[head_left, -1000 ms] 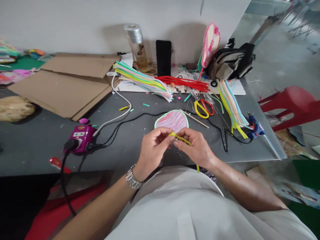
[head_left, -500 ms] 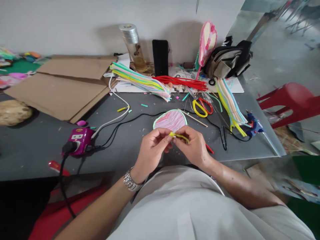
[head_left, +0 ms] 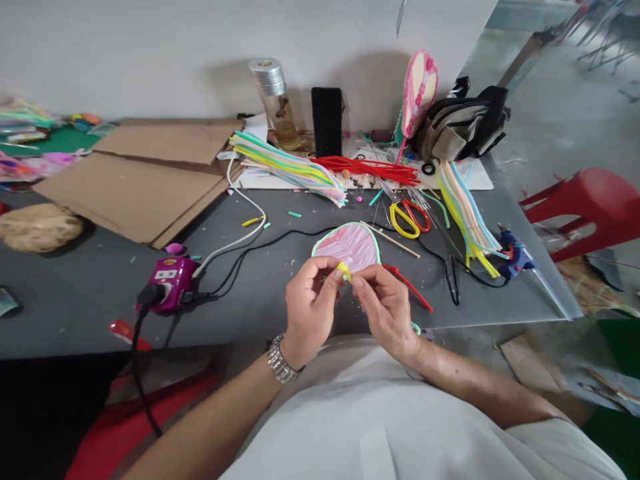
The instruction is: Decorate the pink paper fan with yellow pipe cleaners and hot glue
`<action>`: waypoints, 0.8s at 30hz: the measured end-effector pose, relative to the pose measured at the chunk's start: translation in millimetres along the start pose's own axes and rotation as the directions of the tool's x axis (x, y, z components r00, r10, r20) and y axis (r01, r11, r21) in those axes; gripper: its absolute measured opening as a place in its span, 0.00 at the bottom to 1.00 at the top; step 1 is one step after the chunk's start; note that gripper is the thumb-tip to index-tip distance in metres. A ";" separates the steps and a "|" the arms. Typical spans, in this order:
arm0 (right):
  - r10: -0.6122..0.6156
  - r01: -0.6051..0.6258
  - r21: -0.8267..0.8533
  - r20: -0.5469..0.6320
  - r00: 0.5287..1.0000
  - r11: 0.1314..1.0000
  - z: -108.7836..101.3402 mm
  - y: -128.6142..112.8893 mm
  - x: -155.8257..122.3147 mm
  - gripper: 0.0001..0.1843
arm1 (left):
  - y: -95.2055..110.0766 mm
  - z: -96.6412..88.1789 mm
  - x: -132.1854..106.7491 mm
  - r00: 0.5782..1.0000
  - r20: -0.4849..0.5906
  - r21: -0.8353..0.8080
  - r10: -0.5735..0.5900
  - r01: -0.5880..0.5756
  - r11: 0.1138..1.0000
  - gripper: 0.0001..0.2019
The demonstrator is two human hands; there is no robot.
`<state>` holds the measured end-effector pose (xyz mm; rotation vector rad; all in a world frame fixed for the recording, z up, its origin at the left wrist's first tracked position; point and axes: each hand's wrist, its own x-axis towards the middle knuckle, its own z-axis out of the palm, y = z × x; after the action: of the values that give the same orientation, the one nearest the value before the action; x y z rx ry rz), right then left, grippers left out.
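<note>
My left hand (head_left: 310, 303), with a metal watch on its wrist, and my right hand (head_left: 385, 310) pinch a short yellow pipe cleaner (head_left: 343, 270) between their fingertips. Most of that piece is hidden by my fingers. Just above my hands, a round pink paper fan face (head_left: 346, 248) with a pale green rim lies on the grey table (head_left: 100, 313), touching my fingertips at its lower edge. A red pipe cleaner (head_left: 407, 287) lies bent on the table beside my right hand.
Yellow-and-red-handled scissors (head_left: 410, 219) and a blue glue gun (head_left: 513, 257) lie right of my hands, among bundles of coloured pipe cleaners (head_left: 465, 217). A purple power socket (head_left: 167, 283) with black cables sits left, beside flattened cardboard (head_left: 135, 190). A red stool (head_left: 590, 207) stands beyond the table's right edge.
The yellow pipe cleaner now looks shorter and bunched at my fingertips. My hands have drawn slightly apart and the red pipe cleaner shows more fully beside my right hand.
</note>
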<state>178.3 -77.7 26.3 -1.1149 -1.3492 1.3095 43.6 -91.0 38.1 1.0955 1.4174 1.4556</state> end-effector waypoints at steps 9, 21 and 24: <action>0.475 -0.698 0.479 0.514 0.715 0.532 0.1 -3.9 22.1 0.19 | 4.7 -7.0 -2.2 0.979 0.163 -0.312 -0.123 0.169 0.935 0.10; 0.470 -0.730 0.476 0.561 0.682 0.491 -5.6 -12.2 30.8 0.16 | 2.2 -9.6 -1.0 0.984 0.162 -0.242 -0.077 0.115 0.964 0.10; 0.454 -0.740 0.452 0.590 0.667 0.499 -9.9 -13.7 33.6 0.16 | 7.7 -12.1 0.5 0.986 0.154 -0.142 -0.067 0.089 0.986 0.10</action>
<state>182.3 -43.2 40.8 -0.8335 -0.5609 2.4420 32.1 -94.4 45.9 1.0215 1.2150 1.3709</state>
